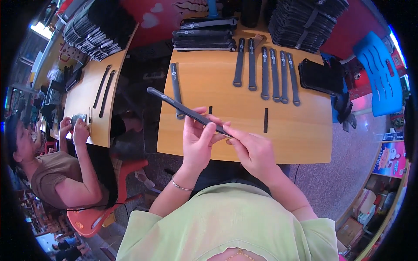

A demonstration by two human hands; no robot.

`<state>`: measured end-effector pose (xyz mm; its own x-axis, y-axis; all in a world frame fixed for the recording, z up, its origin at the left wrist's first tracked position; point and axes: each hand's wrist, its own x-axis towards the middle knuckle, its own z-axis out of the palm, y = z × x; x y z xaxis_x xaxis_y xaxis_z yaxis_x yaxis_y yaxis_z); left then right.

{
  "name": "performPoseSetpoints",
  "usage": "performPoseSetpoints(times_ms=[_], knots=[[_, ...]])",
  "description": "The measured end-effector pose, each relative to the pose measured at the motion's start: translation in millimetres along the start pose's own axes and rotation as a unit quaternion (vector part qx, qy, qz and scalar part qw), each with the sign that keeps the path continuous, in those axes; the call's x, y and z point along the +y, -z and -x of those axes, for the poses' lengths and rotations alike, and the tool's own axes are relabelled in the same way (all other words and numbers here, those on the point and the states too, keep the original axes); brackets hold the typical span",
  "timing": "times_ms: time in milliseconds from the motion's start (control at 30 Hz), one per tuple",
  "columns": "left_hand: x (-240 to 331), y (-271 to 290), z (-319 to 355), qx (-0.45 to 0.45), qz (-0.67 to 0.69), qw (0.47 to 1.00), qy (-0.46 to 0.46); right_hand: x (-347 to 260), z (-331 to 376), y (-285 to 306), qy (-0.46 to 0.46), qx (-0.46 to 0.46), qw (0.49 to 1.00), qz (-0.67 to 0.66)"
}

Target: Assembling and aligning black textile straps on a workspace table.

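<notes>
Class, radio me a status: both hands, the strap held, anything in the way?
Left hand, right hand: both gripping held strap. Strap slanted, off table. Loose strap partly behind it; nothing seen blocking hands.

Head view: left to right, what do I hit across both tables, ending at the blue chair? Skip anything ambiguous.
Two dark straps on the side table → lone grey strap → left hand's grip → pair of grey straps → four grey straps → black flat stack → blue chair.
</notes>
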<state>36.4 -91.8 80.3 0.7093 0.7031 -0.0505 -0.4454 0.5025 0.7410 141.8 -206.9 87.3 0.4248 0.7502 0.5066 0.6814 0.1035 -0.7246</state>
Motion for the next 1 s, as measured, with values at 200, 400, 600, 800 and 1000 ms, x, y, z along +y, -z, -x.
performPoseSetpoints(times_ms=[200, 400, 600, 800, 1000], knots=[[-2, -3, 1, 0.016, -0.025, 0.999, 0.014, -6, -2, 3, -0.033, -0.012, 0.999, 0.028], [2, -4, -2, 0.025, -0.050, 0.998, -0.030, -5, -1, 3, -0.033, -0.011, 0.996, 0.082], [-3, 0, -1, 0.017, -0.088, 0.994, -0.065, -6, -1, 3, -0.030, -0.024, 0.992, 0.120], [-6, 2, 0, 0.012, -0.143, 0.984, -0.105, -7, -2, 3, -0.029, -0.028, 0.989, 0.143], [-11, -2, 2, 0.004, -0.162, 0.974, -0.157, -10, -5, 4, -0.098, -0.049, 0.985, 0.135]])
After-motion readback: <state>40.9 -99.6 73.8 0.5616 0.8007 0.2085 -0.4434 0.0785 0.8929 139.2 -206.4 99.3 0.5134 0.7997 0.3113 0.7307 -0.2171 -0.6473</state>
